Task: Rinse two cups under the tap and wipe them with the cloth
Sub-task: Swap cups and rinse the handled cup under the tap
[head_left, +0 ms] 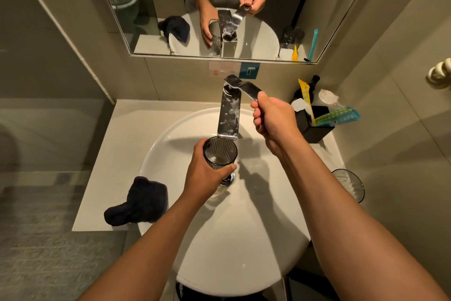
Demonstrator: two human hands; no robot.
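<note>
My left hand [205, 173] grips a dark ribbed glass cup [220, 153] upright, right under the spout of the chrome tap [229, 115], over the white basin [170, 144]. A little water lies in the cup's bottom. My right hand [273, 117] pinches the end of the tap's lever [246, 87], which is raised and swung to the right. A second dark glass cup [350, 184] stands on the counter at the basin's right edge. A dark blue cloth [139, 202] lies crumpled on the counter at the basin's left side.
A black holder [314, 127] with packets and sachets stands at the back right of the counter. The mirror [219, 8] hangs above the tap and reflects my hands. The basin's drain [229, 178] sits just below the held cup. Walls close in on the right.
</note>
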